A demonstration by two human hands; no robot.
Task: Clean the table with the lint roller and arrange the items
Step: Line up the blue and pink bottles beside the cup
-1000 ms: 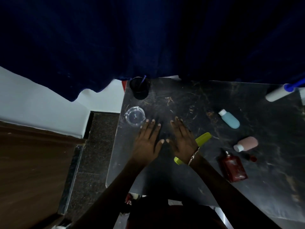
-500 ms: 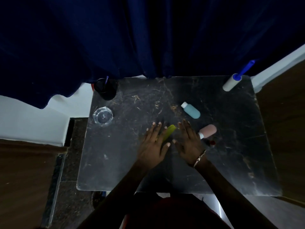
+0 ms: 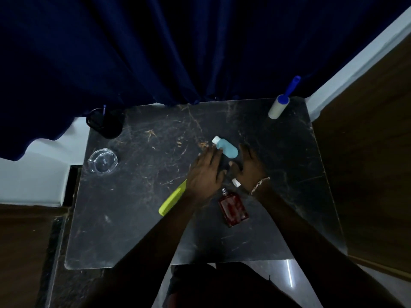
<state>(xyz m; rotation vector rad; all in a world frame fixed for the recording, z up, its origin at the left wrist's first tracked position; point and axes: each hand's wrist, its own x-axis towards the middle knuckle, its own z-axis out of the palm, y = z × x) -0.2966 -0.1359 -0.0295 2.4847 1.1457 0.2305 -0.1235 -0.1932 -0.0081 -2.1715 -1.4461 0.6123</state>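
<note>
On the dark marble table both my hands lie flat, palms down, fingers spread. My left hand covers the upper end of a lime-green comb, and its fingertips touch a light-blue bottle. My right hand rests just right of that bottle and hides a pink bottle, of which only the white cap shows. A red perfume bottle lies below my wrists. The lint roller, white with a blue handle, lies at the far right corner. Brown fibres litter the far tabletop.
A black cup holding a pen stands at the far left corner, with a clear glass ashtray in front of it. A dark blue curtain hangs behind the table. A wooden panel borders the right side.
Both hands have slid to the right and further back across the table, from beside the ashtray to the blue bottle. The camera view has shifted right too.
</note>
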